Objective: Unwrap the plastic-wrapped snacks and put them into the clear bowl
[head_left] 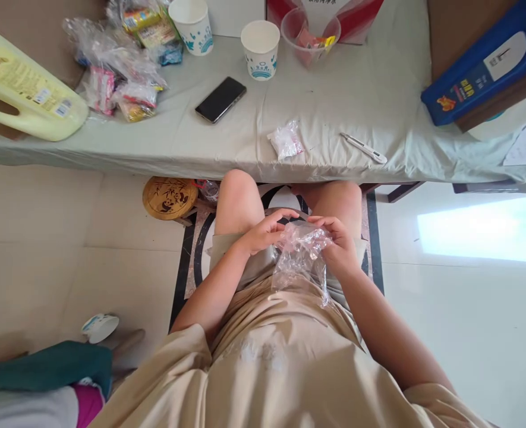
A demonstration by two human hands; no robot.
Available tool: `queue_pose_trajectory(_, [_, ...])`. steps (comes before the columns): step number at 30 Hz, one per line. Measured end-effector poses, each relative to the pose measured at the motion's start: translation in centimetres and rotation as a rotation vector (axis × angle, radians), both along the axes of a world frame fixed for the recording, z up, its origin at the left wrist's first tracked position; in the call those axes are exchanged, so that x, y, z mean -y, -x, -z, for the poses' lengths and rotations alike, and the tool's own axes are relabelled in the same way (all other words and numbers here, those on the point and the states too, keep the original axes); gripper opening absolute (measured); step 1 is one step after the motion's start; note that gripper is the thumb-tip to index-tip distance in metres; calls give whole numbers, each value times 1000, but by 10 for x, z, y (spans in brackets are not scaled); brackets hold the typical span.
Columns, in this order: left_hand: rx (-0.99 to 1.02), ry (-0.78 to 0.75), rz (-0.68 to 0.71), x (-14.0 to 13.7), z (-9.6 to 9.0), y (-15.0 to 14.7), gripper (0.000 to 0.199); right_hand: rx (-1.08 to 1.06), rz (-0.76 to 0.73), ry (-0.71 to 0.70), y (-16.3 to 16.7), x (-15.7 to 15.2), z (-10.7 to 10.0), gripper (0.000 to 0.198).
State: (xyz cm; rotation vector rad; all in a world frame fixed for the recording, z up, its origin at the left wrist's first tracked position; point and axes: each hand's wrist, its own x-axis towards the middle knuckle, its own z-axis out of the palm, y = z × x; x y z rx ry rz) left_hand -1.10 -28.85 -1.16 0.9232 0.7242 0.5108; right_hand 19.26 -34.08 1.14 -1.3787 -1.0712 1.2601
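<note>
A crumpled clear plastic bag (301, 255) hangs between my two hands, above my lap. My left hand (269, 230) pinches its upper left side, with the fingers reaching inward. On the other side, my right hand (335, 239) grips the bag's upper right edge with bent fingers. The lower part of the bag drapes loosely over my shirt. A small crinkled clear packet with pink print (286, 141) lies on the cloth-covered table in front of me. To its right rests a white box cutter (363, 148).
On the table (178, 139) stand two paper cups, one here (261, 50), a plastic bowl (311, 38), a phone (220, 100), wrapped snacks (120, 65), and yellow (26, 89) and blue (481, 65) jugs. A stool (170, 197) is below. Another person (44, 368) is lower left.
</note>
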Motion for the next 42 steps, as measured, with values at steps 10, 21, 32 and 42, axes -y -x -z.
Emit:
queue_pose_trajectory(10, [-15, -259, -161, -5, -2, 3, 41, -84, -305, -184, -33, -3, 24, 13])
queue_pose_trajectory(21, [-90, -217, -175, -12, 0, -3, 53, -231, -133, 46, -17, -10, 30, 69])
queue_pose_trajectory(32, [-30, -92, -216, -18, 3, 8, 70, -65, 85, 54, -15, -27, 23, 37])
queue_pose_trajectory(42, [-121, -53, -72, -7, 3, -11, 41, -178, -48, 86, -6, -17, 12, 47])
